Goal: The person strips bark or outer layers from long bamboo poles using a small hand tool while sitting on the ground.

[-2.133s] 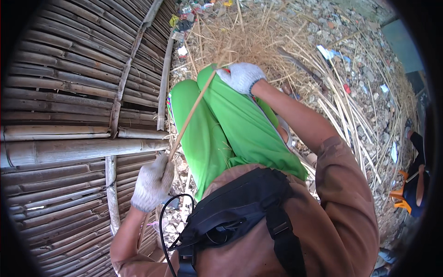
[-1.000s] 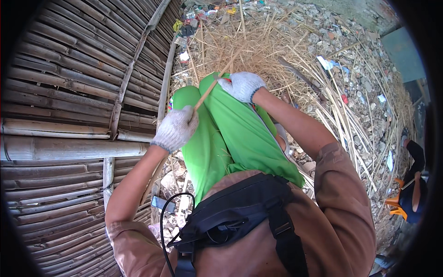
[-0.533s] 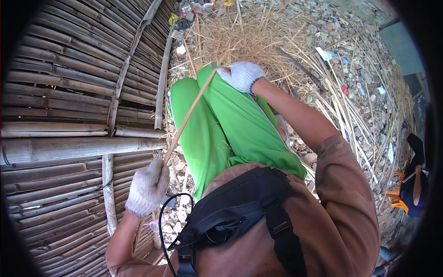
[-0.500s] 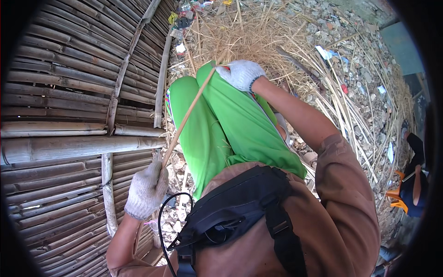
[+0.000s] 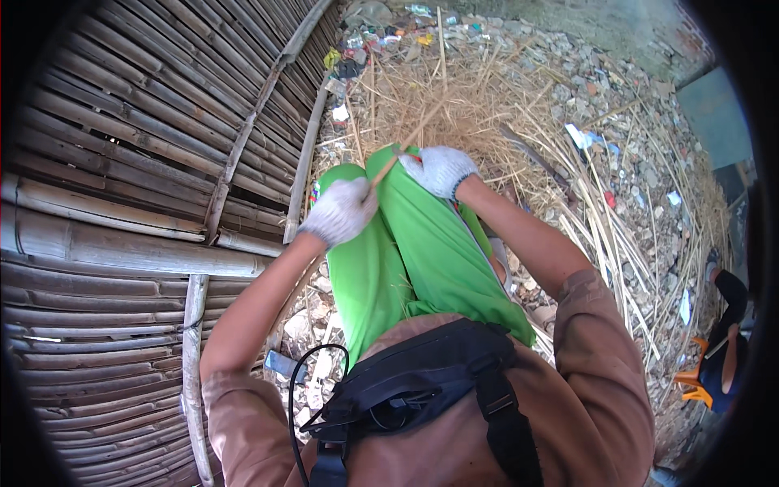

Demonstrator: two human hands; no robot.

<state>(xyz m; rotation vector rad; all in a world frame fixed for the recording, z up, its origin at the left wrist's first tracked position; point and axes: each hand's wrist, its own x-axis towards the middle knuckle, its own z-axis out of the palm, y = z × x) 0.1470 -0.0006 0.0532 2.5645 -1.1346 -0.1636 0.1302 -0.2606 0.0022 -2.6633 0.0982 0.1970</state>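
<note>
Both grips closed on bamboo strip (image 5: pixel 388 166)

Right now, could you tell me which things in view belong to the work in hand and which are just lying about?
In hand:
- left hand, gloved, gripping the strip
- right hand, gloved, at the strip's far end
- bamboo strip, across the green knees

Lying about:
- straw pile
- litter beyond the straw
- rubble
- bamboo wall
- another person at the right edge
</note>
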